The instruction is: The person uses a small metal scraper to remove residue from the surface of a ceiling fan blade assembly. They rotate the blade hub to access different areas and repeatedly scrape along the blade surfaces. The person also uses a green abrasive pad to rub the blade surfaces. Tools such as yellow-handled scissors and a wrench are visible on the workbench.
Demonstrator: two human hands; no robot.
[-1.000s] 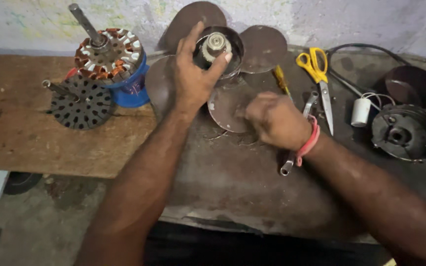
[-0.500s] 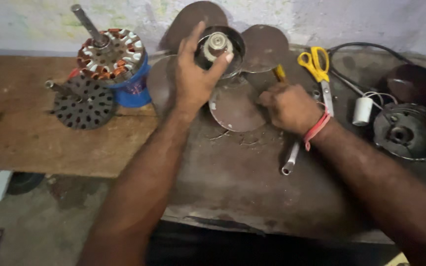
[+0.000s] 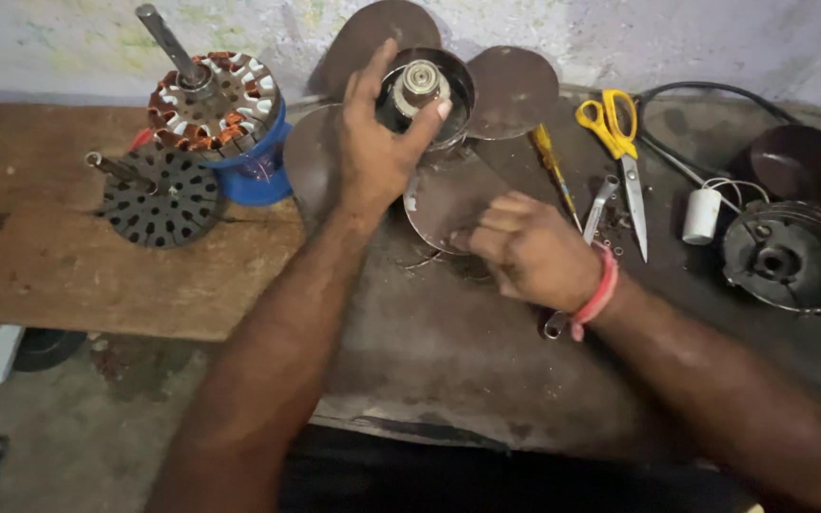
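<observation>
Fig.: I see L hand (image 3: 377,142) still gripping motor hub (image 3: 422,87); R hand (image 3: 534,252) pulled back off fan blade (image 3: 448,195), fingers curled, contents unclear.

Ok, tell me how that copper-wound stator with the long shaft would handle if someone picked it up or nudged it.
The stator is probably heavy for its size, given its packed copper windings and steel core. It may tip if nudged: it sits tilted on a blue holder with the shaft angled upward. It looks rigid, though the exposed windings could scratch.
</observation>
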